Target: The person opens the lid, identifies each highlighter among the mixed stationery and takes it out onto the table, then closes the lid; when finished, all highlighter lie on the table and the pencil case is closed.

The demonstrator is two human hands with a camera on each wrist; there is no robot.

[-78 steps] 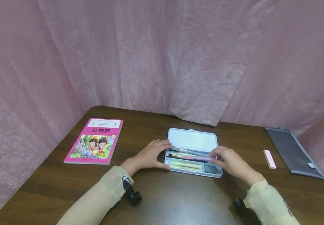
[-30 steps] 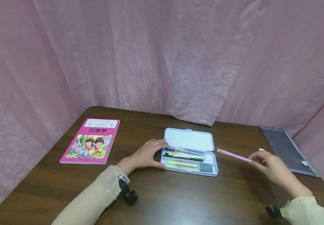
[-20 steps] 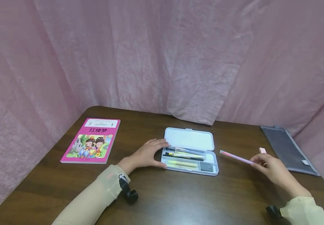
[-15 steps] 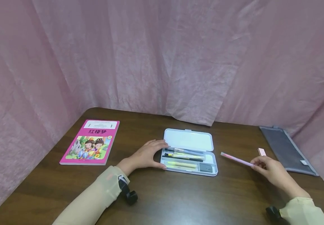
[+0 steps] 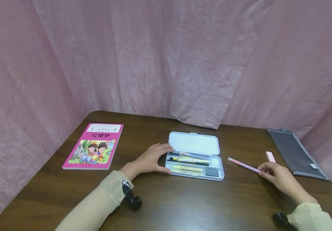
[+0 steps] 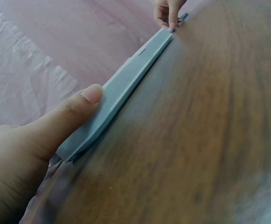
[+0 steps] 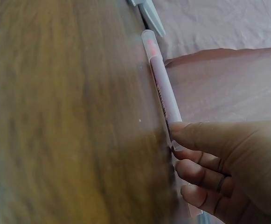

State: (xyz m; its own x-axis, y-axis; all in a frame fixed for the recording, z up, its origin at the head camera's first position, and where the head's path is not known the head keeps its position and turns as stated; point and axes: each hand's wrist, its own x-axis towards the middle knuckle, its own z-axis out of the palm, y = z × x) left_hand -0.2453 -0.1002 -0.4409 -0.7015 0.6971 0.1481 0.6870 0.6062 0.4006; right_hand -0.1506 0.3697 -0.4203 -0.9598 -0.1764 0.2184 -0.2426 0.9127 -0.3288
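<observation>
An open pale blue pencil case (image 5: 193,143) lies mid-table in the head view, lid tipped back. Inside are several pens, some yellow (image 5: 186,168), and a dark grey block (image 5: 211,172). My left hand (image 5: 146,162) grips the case's left end, its thumb (image 6: 92,94) on the front side in the left wrist view. To the right of the case, my right hand (image 5: 282,180) pinches a pink-lilac highlighter (image 5: 244,164) by its right end. The highlighter's clear cap (image 7: 150,43) points towards the case, and its barrel is at the tabletop in the right wrist view.
A pink-and-white bar (image 5: 270,156) lies just behind my right hand, partly hidden by it. Further right is a grey mesh pouch (image 5: 297,154). A pink book (image 5: 94,147) lies at the left. Pink curtains (image 5: 160,64) hang behind the wooden table (image 5: 189,205).
My right hand has taken the highlighter out of the pencil case, carried it to the right and lowered it to the table. My left hand has stayed on the case.
</observation>
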